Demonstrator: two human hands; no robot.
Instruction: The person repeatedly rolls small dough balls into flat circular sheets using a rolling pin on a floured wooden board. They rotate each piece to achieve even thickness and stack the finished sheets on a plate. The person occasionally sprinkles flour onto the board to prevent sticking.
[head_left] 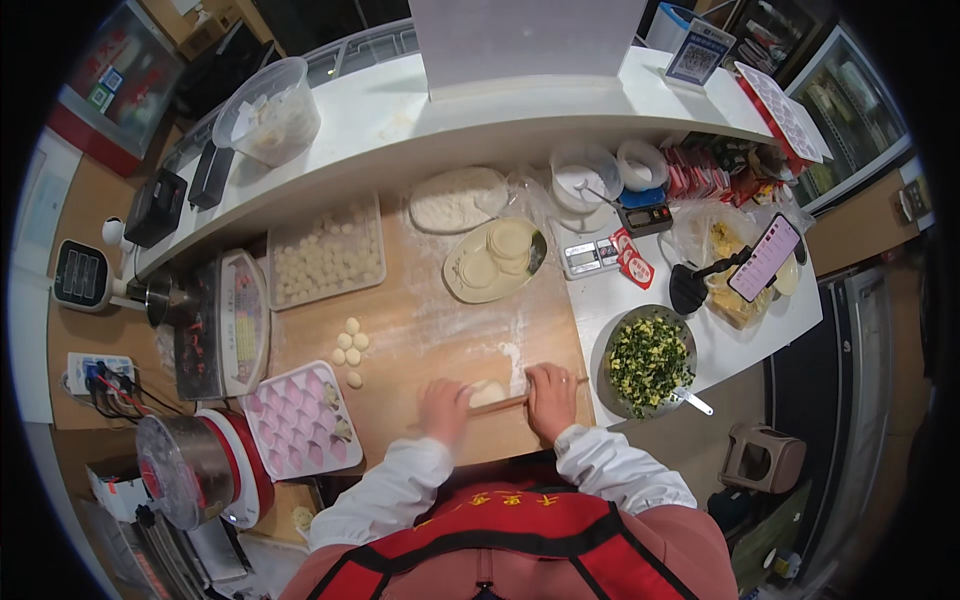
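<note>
A wooden rolling pin (500, 404) lies across the front of the floury wooden board (420, 335). My right hand (552, 402) is closed over its right part, and the tip pokes out past the fingers. A pale piece of dough (486, 391) sits against the pin, between my two hands. Smeared by motion, my left hand (445, 412) is at the left side of the dough and pin; its grip is unclear. Several small dough balls (350, 345) rest on the board to the left. Farther back, a plate (470, 290) holds round flat wrappers (510, 243).
A tray of dough balls (378, 275), a flour tray (440, 228) and a pink-pocketed tray (340, 455) surround the board. To the right are a bowl of chopped green-and-yellow filling (648, 362), a scale (592, 258) and a phone on a stand (766, 257). A mixer (190, 470) stands front left.
</note>
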